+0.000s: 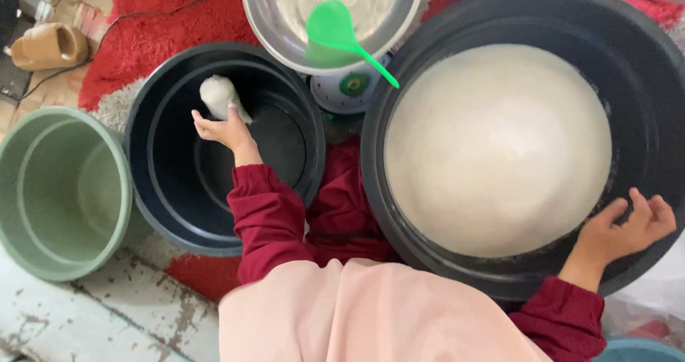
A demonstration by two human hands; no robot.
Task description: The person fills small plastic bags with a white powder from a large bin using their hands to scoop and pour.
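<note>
Pink cloth over your lap [371, 312] fills the near edge, dark red sleeves running out from it on both sides. Your left hand [222, 128] is inside the dark blue bucket [164, 190], fingers closed around the lower end of a small white bag [220, 96] that looks filled and tied; the grip is shut on it, low in the bucket's mouth, near the far wall. Judged by its rounded, slightly slumped form, the bag is soft and pliable, probably granular inside, light enough for one hand; thin film is likely slippery and could split if pinched hard, so a whole-palm hold around the body looks safer than a fingertip pinch. Your right hand [628, 226] lies open, fingers spread, on the rim of the large black basin [642, 69], gripping nothing. That basin holds a smooth white mound of fine grain [499, 148], matte and domed; loaded so, it is likely heavy and best shifted by the rim with both hands. Between bucket and basin, farther off, a shiny steel bowl [264, 12] sits on a small scale [353, 87], with a green plastic scoop [335, 30] resting over its edge. Left of the blue bucket stands a pale green bucket [50, 190], smooth-walled. Underneath: red shaggy rug [164, 12] and worn, flaking painted floor [93, 319].
</note>
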